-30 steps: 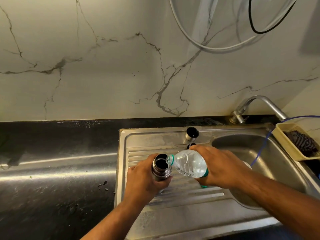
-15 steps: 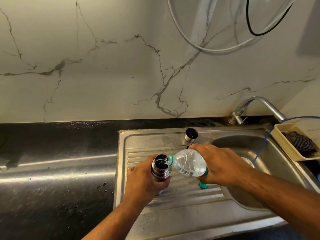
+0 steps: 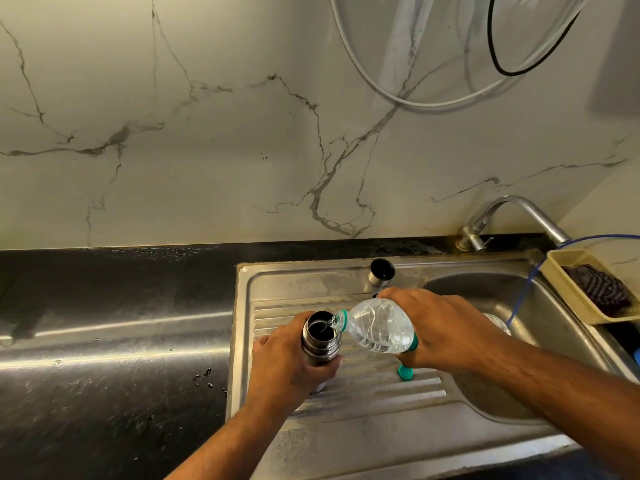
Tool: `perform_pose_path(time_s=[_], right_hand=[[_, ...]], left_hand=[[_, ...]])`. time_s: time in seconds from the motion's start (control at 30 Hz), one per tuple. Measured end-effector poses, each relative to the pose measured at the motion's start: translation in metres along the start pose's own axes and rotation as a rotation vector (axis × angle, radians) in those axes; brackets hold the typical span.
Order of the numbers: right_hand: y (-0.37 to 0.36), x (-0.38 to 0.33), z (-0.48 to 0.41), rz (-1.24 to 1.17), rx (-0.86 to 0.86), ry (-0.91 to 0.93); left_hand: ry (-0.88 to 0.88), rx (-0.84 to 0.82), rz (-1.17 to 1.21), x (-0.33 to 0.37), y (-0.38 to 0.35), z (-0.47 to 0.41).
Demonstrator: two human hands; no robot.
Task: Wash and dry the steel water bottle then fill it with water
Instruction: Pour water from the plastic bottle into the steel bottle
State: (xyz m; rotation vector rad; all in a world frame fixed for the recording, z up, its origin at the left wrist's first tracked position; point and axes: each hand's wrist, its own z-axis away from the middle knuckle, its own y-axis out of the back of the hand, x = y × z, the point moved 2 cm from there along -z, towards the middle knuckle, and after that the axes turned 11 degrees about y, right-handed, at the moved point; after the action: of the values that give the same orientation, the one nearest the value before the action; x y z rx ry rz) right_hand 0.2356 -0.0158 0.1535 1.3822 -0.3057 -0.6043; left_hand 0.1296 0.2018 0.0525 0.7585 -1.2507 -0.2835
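The steel water bottle [image 3: 320, 341] stands upright and uncapped on the ribbed drainboard [image 3: 363, 403] of the sink. My left hand [image 3: 287, 365] grips its body from the left. My right hand [image 3: 443, 327] holds a clear plastic bottle [image 3: 379, 329] tilted leftward, its mouth over the steel bottle's opening, and a thin stream of water runs in. A teal plastic cap [image 3: 405, 372] lies on the drainboard below my right hand. The steel bottle's cup lid [image 3: 381, 271] stands at the back of the sink.
A black stone counter [image 3: 104, 341] stretches to the left. The sink basin [image 3: 485, 296] lies to the right under a steel tap [image 3: 512, 213]. A yellow tray [image 3: 568, 289] with a dark scrubber hangs at the right rim. A marble wall with hoses rises behind.
The plastic bottle has tilted a little more and water now runs into the steel bottle. The teal cap has come into view under my right hand.
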Motion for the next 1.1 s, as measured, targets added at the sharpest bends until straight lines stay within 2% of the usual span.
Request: perform_pose_path(time_s=[1.1], right_hand=[[0.012,-0.002,0.002,0.027,-0.015,-0.004]], left_hand=[[0.015,0.021,-0.029,0.002,0.001,0.002]])
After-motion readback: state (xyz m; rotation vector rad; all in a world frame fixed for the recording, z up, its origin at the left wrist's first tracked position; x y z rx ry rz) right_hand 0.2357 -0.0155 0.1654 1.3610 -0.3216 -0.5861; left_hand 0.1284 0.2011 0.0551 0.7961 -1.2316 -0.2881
